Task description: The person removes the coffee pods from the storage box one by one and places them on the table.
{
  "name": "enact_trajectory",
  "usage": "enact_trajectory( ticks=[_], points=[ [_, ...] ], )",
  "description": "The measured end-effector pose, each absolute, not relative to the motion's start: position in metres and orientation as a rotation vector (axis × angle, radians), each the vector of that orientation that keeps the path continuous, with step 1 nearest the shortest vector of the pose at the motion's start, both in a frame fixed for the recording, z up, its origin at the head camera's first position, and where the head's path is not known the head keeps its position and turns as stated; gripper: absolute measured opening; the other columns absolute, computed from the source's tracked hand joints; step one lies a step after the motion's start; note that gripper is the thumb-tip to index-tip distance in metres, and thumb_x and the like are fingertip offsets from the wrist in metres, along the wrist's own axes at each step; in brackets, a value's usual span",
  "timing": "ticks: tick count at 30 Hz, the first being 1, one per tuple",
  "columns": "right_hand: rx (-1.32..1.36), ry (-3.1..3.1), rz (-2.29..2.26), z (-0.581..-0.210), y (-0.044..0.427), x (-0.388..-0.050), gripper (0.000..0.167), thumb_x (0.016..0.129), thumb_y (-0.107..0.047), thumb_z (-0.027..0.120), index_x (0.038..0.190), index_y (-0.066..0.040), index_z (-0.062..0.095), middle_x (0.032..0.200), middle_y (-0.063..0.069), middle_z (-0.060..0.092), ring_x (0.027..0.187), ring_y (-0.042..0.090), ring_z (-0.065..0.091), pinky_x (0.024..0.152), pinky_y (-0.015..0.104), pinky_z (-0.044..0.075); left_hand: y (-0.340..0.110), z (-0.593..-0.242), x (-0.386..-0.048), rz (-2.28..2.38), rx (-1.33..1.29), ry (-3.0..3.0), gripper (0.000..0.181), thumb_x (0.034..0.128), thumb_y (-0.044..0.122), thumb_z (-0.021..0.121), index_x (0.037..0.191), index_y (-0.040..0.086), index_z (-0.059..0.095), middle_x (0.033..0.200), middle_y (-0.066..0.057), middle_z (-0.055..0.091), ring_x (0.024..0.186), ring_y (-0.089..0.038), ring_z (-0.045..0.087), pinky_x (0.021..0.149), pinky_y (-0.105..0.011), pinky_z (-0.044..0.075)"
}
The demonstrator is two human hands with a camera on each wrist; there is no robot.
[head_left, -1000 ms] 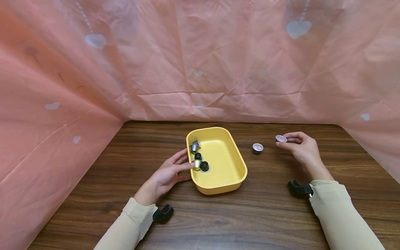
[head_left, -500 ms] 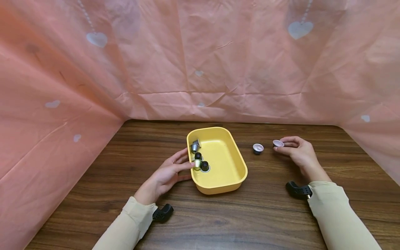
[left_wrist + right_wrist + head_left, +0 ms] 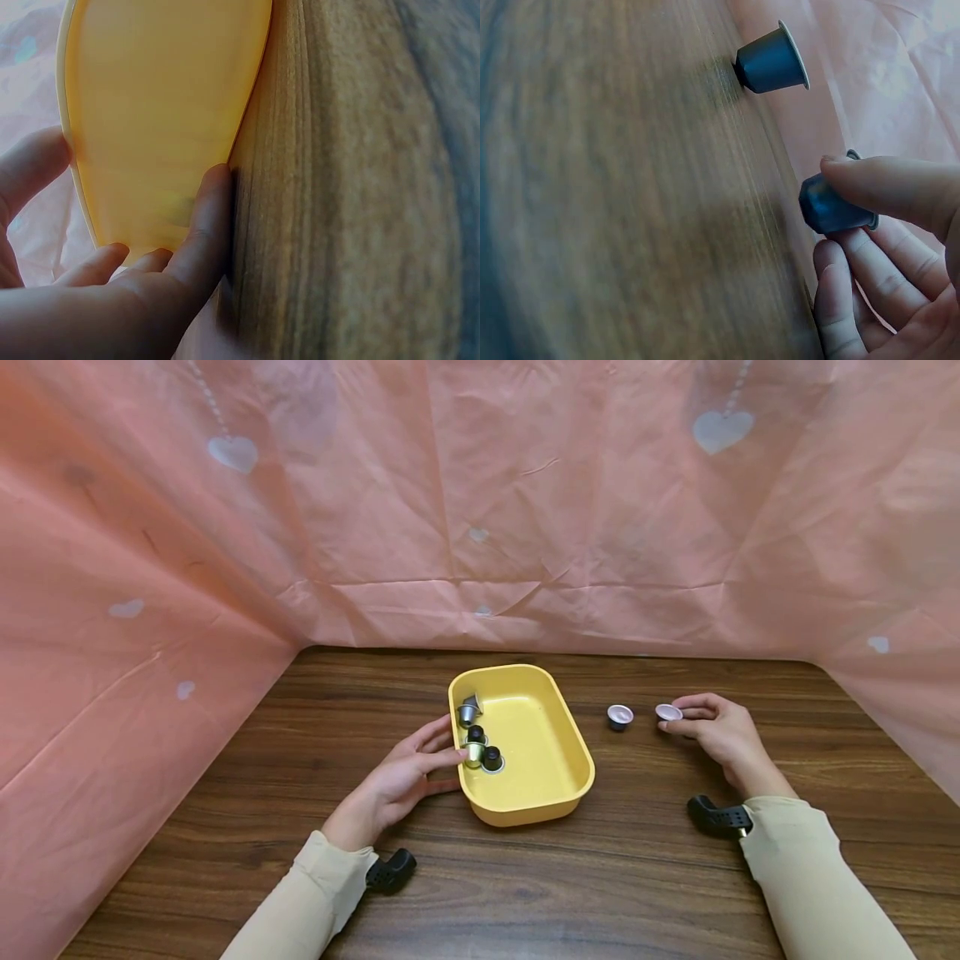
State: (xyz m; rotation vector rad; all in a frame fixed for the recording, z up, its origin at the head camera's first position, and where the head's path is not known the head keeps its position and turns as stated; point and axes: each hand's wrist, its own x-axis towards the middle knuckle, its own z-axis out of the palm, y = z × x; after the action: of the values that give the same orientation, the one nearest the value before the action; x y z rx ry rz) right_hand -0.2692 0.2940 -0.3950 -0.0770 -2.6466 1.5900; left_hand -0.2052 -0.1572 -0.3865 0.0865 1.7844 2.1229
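Between the thumb and fingers of my right hand [image 3: 723, 731] I pinch a dark blue coffee capsule [image 3: 832, 204], its pale lid [image 3: 669, 712] facing up in the head view. Whether its base touches the table cannot be told. A second dark capsule [image 3: 619, 718] stands lid-up on the table just to the left. My left hand [image 3: 401, 777] holds the left side of a yellow tray [image 3: 581, 777], thumb over the rim and other fingers against the outer wall. Inside the tray, along that side, lie a silver capsule [image 3: 468, 714], a gold-green capsule [image 3: 474, 754] and black ones [image 3: 492, 758].
The wooden table [image 3: 615, 877] runs back to a pink cloth [image 3: 525, 527] with pale hearts, which also rises along the left and right sides. A black strap device [image 3: 716, 815] sits at the right wrist and another device [image 3: 392, 870] at the left.
My right hand has come down and slightly left with its capsule, nearer to the standing one, and barely moves in the last half second. The left hand and tray stay put.
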Motion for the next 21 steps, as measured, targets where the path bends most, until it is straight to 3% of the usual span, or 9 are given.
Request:
enact_trajectory(
  ticks=[21],
  points=[
    [0.009,-2.686,1.542,-0.3962,0.2958,-0.2696,0.067,0.088,-0.018,0.090,0.142,0.004,0.058,0.091,-0.032,0.068,0.087,-0.014,0.061,0.074,0.012,0.052,-0.1576,-0.3872,-0.2057,2.126,0.096,1.783,0.079,0.1021,0.007,0.068,0.171,0.018,0.030,0.174,-0.010,0.035,0.148,-0.029,0.047,0.120,-0.059,0.048]
  ],
)
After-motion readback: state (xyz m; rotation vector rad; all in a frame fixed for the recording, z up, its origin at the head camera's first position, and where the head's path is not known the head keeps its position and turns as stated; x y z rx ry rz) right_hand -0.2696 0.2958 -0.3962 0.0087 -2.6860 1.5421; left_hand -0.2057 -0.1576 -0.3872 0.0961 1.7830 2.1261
